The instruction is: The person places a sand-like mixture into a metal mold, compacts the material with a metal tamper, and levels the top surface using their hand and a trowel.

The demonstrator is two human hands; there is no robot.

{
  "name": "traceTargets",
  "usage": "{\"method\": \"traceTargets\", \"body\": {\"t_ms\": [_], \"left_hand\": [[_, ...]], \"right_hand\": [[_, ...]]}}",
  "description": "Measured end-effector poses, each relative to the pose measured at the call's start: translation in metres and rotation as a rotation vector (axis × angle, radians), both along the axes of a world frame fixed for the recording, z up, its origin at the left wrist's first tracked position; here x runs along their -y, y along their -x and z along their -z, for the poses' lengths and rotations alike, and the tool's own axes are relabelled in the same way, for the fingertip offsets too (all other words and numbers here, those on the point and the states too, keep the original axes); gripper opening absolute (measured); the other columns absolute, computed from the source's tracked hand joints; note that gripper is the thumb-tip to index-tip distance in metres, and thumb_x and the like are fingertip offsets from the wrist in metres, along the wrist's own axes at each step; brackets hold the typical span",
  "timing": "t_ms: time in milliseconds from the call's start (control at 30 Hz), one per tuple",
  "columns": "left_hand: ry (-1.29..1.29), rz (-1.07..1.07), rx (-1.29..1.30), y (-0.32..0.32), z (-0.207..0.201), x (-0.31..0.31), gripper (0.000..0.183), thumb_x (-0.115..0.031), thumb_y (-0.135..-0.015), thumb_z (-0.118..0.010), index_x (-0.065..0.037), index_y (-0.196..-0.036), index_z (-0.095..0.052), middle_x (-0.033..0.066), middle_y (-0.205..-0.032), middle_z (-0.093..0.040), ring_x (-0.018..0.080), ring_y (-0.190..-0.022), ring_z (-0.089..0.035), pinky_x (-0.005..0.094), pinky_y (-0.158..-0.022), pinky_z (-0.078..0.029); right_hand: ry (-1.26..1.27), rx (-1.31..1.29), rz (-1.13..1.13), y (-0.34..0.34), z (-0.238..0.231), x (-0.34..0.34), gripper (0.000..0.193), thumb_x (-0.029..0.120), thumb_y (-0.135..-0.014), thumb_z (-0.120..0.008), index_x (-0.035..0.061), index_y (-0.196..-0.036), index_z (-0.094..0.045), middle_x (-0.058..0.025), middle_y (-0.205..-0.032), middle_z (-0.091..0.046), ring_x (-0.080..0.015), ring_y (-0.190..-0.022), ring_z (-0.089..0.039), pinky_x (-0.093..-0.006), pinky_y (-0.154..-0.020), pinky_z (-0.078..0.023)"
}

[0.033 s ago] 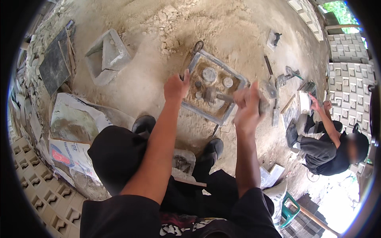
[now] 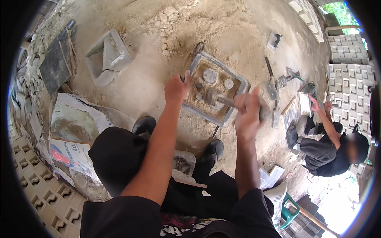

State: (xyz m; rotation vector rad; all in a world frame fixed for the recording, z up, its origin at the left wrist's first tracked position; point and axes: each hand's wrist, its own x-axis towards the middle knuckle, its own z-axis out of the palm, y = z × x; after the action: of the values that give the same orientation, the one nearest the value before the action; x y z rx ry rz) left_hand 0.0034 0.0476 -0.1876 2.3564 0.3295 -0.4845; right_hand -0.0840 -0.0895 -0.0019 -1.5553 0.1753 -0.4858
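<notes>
Sandy floor (image 2: 147, 59), printed sack (image 2: 81, 153), lettered shirt (image 2: 188, 227), hammer (image 2: 212, 96)

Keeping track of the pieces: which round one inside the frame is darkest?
The small dark-grey piece, lower-left of the large uncovered disc; the other round pieces look paler.

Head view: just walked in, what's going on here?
A person's right hand holds a hammer by its handle, the head over a frame holding sand; contact is unclear. Their left hand is at the frame's left edge. Round pieces sit in the sand. At right, a co-worker has one hand at a pale panel.
</notes>
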Motion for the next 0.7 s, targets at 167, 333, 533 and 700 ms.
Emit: {"method": "traceTargets", "body": {"t_ms": [167, 333, 533, 700], "left_hand": [[0.0, -0.002, -0.052, 0.0, -0.001, 0.0, 0.068, -0.062, -0.094, -0.036, -0.001, -0.104, -0.066, 0.0247, -0.099, -0.067, 0.0401, -0.097, -0.065, 0.0476, -0.086, -0.05], [0.019, -0.017, -0.053, 0.003, -0.002, 0.0, 0.068, -0.06, -0.095, -0.034, -0.001, -0.108, -0.065, 0.0248, -0.101, -0.067, 0.0401, -0.1, -0.064, 0.0473, -0.09, -0.049], [0.054, -0.026, -0.049, 0.006, 0.005, -0.003, 0.067, -0.058, -0.096, -0.031, -0.001, -0.105, -0.066, 0.0247, -0.101, -0.067, 0.0403, -0.099, -0.064, 0.0484, -0.089, -0.048], [0.05, -0.06, 0.014, 0.009, 0.003, 0.001, 0.066, -0.057, -0.096, -0.032, -0.001, -0.099, -0.066, 0.0254, -0.098, -0.067, 0.0411, -0.097, -0.064, 0.0493, -0.087, -0.049]], "right_hand": [[0.022, -0.018, -0.154, 0.019, 0.003, -0.005, 0.05, 0.013, -0.101, -0.042, 0.0055, -0.052, -0.038, 0.0003, -0.048, -0.039, -0.0076, -0.044, -0.03, -0.0288, -0.042, -0.02], [0.282, -0.098, -0.327, 0.026, 0.014, 0.012, 0.04, 0.014, -0.087, -0.052, 0.0025, -0.053, -0.036, -0.003, -0.048, -0.037, -0.0117, -0.043, -0.033, -0.031, -0.042, -0.022], [0.29, -0.117, -0.479, 0.025, 0.003, 0.014, 0.031, 0.014, -0.077, -0.053, 0.0017, -0.053, -0.037, -0.0041, -0.048, -0.036, -0.0166, -0.041, -0.034, -0.0334, -0.041, -0.025], [0.352, 0.088, -0.626, 0.017, 0.003, 0.003, 0.026, 0.007, -0.074, -0.054, 0.0016, -0.054, -0.04, -0.0061, -0.049, -0.037, -0.0201, -0.041, -0.034, -0.0342, -0.041, -0.026]]}}
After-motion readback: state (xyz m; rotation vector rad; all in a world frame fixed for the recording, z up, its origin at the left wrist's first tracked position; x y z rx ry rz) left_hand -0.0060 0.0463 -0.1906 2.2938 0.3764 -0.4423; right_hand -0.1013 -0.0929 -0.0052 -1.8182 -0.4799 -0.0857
